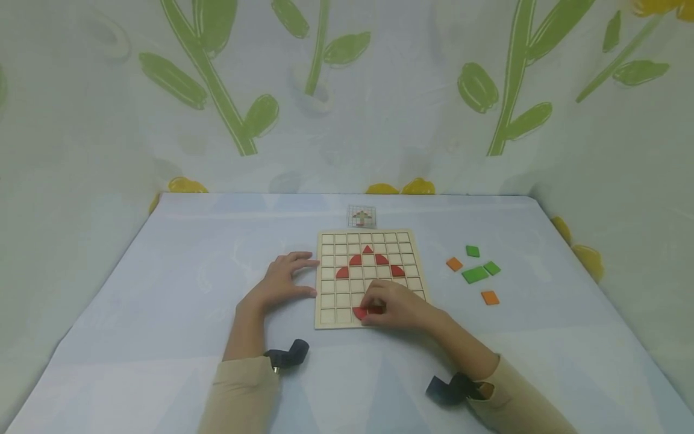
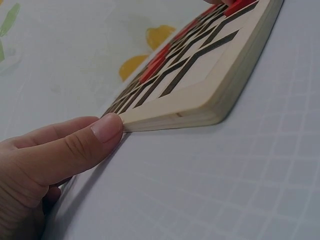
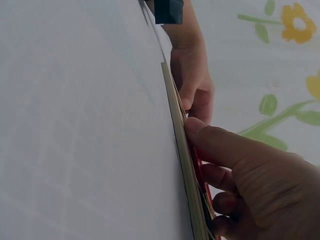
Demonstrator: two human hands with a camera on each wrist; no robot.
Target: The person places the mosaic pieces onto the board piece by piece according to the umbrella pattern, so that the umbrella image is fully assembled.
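Observation:
A square wooden grid board (image 1: 328, 322) lies on the table, with red pieces set in its cells: a small triangle (image 1: 368, 249) near the top and several quarter-round ones stepping down both sides. My left hand (image 1: 278, 283) rests at the board's left edge, its thumb and fingertips touching the rim. Over the bottom row, my right hand (image 1: 398, 306) pinches a red piece (image 1: 376, 310), partly hidden by the fingers. Just left of it, a red quarter-round piece (image 1: 358, 313) lies in a cell. The right wrist view shows the thumb (image 3: 196, 126) close against the board's edge.
Green pieces (image 1: 475, 275) and orange pieces (image 1: 490, 298) lie loose right of the board. A small pattern card (image 1: 361, 216) sits behind it. Dark wrist-worn devices (image 1: 288, 354) project from both sleeves. A leaf-printed wall stands at the back.

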